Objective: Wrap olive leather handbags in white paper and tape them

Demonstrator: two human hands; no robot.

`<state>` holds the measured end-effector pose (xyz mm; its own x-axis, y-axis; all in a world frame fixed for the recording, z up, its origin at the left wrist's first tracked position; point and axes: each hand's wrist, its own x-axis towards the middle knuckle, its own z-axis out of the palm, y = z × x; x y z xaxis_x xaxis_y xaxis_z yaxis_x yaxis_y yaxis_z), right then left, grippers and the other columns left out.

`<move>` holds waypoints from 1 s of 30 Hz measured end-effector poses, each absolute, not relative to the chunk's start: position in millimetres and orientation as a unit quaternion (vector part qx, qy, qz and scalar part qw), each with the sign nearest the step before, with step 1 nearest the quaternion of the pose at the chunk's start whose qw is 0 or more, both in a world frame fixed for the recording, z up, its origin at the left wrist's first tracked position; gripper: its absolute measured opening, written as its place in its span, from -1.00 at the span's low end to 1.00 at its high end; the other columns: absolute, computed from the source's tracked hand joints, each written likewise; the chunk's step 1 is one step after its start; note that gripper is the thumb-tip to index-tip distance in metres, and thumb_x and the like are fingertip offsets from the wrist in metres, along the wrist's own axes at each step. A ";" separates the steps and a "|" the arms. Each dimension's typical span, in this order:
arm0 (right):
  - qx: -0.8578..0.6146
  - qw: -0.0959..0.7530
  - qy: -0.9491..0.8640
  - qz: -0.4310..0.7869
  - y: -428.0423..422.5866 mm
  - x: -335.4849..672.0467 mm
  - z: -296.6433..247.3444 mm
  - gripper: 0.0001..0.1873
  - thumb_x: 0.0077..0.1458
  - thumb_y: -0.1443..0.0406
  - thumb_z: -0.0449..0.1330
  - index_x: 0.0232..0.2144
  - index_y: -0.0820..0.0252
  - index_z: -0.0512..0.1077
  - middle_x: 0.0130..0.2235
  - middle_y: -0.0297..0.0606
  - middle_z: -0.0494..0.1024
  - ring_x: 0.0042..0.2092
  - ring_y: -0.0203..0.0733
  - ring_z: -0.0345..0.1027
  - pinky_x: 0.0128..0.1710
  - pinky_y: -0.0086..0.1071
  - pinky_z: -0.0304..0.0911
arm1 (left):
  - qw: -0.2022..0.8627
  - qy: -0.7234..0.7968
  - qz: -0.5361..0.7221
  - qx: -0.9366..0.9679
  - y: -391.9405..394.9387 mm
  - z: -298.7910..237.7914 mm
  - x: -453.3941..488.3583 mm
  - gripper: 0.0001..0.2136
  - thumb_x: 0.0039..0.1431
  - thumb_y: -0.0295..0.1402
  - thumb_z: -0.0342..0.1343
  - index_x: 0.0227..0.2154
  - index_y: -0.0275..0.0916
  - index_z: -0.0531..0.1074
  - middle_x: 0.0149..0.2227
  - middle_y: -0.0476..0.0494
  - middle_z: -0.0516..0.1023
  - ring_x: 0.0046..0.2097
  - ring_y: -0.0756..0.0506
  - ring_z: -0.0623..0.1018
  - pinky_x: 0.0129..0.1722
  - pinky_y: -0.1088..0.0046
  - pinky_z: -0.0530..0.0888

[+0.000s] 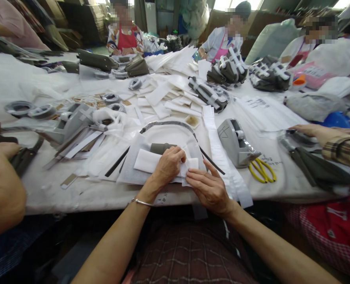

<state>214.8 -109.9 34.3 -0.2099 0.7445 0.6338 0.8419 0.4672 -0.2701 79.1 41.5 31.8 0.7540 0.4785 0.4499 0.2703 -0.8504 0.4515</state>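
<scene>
Left hand: the left hand (pixel 169 163) curls closed and seems to pinch the thin white sheet (pixel 184 177).
Right hand: at 4 o'clock, the right hand (pixel 207 185) lies with fingers extended, fingertips on the sheet's edge.
Padding: the white strip (pixel 147 161) lies across the middle, probably light, soft and easily creased; best held by its ends.
Bag: directly ahead on the tabletop (pixel 92 197), the olive bag (pixel 160 148) is mostly covered; likely pliable, light and slippery where film-wrapped.
Handle: at 12 o'clock the bag's dark handle (pixel 169 123) arches up, probably springy; a good hold, though it bounds the work on the far side.
Tools: at 3 o'clock, the yellow-handled scissors (pixel 262 170) sit just beside a grey tape dispenser (pixel 235 142); both crowd the right.
Neighbours: a co-worker's hand (pixel 308 130) at 3 o'clock, another's arm (pixel 3 185) at 9.
Left clutter: a second dispenser (pixel 74 122) at 10 o'clock.
Far side: a paper pile (pixel 166 94) at 12, wrapped bags (pixel 228 69) at 1.
</scene>
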 end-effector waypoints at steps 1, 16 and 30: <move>-0.514 0.364 -0.773 -0.071 -111.5 215.5 29.6 -0.64 0.19 0.48 0.14 -0.04 0.02 0.50 -0.07 -0.30 0.64 0.04 -0.11 0.49 0.35 0.08 -0.07 | 0.183 0.199 0.291 0.918 41.7 31.9 78.8 -0.72 0.07 -0.69 -0.11 -0.40 -0.21 0.41 -0.32 -0.08 0.49 -0.23 -0.10 0.42 -0.16 0.36 0.33; -0.514 0.410 -0.747 -0.095 -109.5 217.6 9.3 -0.69 0.25 0.45 0.11 -0.07 0.05 0.53 -0.07 -0.25 0.64 0.04 -0.15 0.49 0.29 0.00 0.06 | 0.201 0.070 0.156 0.964 15.2 59.9 47.8 -0.91 0.20 -0.44 0.11 -0.23 -0.24 0.42 -0.24 -0.11 0.52 -0.19 -0.08 0.51 -0.14 0.41 0.47; -0.515 0.244 -0.821 -0.025 -192.1 244.4 16.3 -0.53 0.21 0.45 0.12 0.14 0.05 0.39 0.09 -0.22 0.55 0.21 -0.07 0.32 0.28 -0.01 0.16 | 0.126 0.082 0.296 0.943 0.2 17.6 35.3 -0.72 0.29 -0.55 -0.02 -0.04 -0.14 0.47 0.02 -0.12 0.56 0.12 -0.06 0.51 0.19 0.27 0.42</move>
